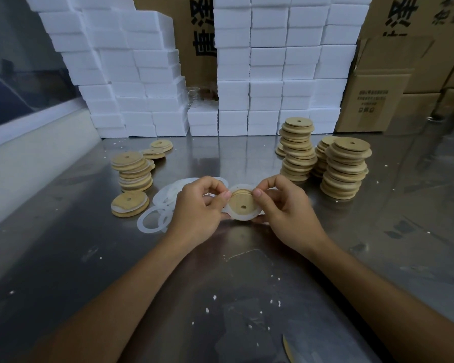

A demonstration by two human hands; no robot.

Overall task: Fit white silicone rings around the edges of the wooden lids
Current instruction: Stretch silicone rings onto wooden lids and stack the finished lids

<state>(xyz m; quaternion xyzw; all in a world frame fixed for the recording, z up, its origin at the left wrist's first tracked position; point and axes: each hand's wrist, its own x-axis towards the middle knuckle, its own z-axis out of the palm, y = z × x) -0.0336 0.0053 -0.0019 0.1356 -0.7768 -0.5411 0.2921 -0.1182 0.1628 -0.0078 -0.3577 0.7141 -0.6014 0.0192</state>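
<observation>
A person held a wooden lid (243, 204) just above a steel desk (247, 284), both hands working a white silicone ring (247, 219) onto its rim. The left hand (197, 208) had its fingers curled in, thumb and forefinger pinching the lid's upper left edge; the right hand (283, 205) mirrored it, thumb and forefinger nipped on the upper right edge where the ring met the wood. The ring showed as a pale band around the lower half of the lid, while across the top, between the two thumbs, how well it had seated could not be told.

The lid, a small disc with a hole near its middle, looked light and rigid, best held by its edge so the face stayed free. The ring looked thin, soft and stretchy, likely to roll or snap back off the rim if released on one side, so a grip at two opposite points, walking around the edge, seemed the safer way.

Loose rings (155, 218) lay in a heap on the desk just left of the hands. Beyond them stood a short stack of lids with rings on (134, 171), and one more such lid (130, 204) lay apart in front of it. To the right rose taller stacks of bare lids (344, 171). White foam boxes (273, 74) and cardboard cartons (378, 100) lined the back.
</observation>
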